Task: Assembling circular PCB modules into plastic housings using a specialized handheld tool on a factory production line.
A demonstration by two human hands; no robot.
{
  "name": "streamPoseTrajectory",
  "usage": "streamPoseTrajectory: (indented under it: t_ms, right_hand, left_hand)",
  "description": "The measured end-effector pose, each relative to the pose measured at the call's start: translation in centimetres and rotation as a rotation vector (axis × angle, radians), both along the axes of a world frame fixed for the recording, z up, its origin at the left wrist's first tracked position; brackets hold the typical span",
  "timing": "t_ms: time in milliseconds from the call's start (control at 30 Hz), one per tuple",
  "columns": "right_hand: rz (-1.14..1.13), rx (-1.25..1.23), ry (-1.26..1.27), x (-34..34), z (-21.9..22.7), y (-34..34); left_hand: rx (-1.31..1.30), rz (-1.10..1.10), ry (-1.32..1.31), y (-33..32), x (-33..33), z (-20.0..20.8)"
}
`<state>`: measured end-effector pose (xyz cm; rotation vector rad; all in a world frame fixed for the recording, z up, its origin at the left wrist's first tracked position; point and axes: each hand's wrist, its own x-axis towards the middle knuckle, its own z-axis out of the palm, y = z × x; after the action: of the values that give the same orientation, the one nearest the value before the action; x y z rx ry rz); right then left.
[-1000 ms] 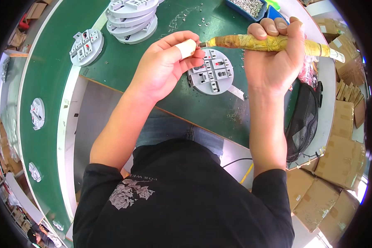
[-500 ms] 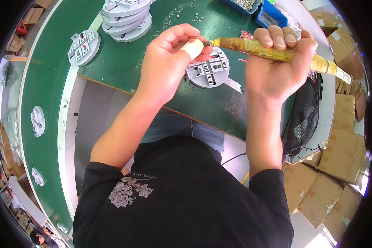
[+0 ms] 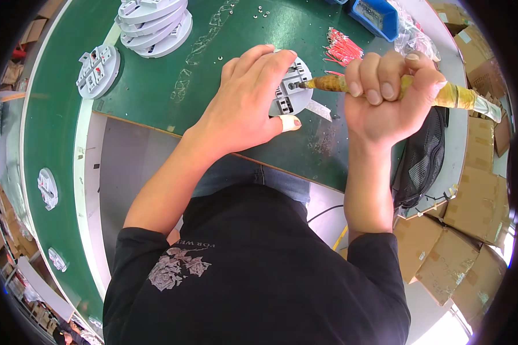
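A round grey plastic base (image 3: pixel 298 102) with raised slots lies on the green workbench. My left hand (image 3: pixel 244 100) spans its left side, fingers along the far edge and the thumb, wrapped in a pale bandage, at the near edge. My right hand (image 3: pixel 388 95) is closed around a screwdriver (image 3: pixel 452 96) wrapped in yellow tape, held nearly level and pointing left. Its dark tip meets the middle of the base. Part of the base is hidden under my left fingers.
Stacked grey bases (image 3: pixel 158 29) stand at the far left, with a single base (image 3: pixel 99 72) nearby. Red wire pieces (image 3: pixel 344 47) lie beyond my right hand, near a blue bin (image 3: pixel 375 20). At right are a black mesh bag (image 3: pixel 423 158) and cardboard boxes (image 3: pixel 472 201).
My left hand has left the screwdriver's tip and come down onto the base. The screwdriver's tip has lowered to the base's middle. The whole view has shifted slightly.
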<state>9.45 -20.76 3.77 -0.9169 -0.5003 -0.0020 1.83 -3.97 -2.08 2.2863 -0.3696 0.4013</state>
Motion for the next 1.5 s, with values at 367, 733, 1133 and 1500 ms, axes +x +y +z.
streamPoseTrajectory:
  t_ms: [367, 733, 1133, 1500]
  right_hand:
    - [-0.007, -0.202, -0.072, -0.2, -0.5, 2.4]
    - [-0.038, -0.509, -0.302, -2.0, -1.5, 6.8]
    - [-0.177, -0.184, -0.063, -4.2, 4.8, 3.7]
    - [-0.023, -0.767, 0.236, -6.9, 3.5, 2.9]
  left_hand:
    - [-0.013, -0.024, 0.029, 0.8, 0.2, 0.3]
    - [-0.044, -0.006, 0.044, 1.9, -1.2, -0.2]
    - [0.098, 0.047, 0.127, -0.6, -2.1, 2.3]
    - [-1.342, -0.297, 0.095, 0.6, -4.0, 3.9]
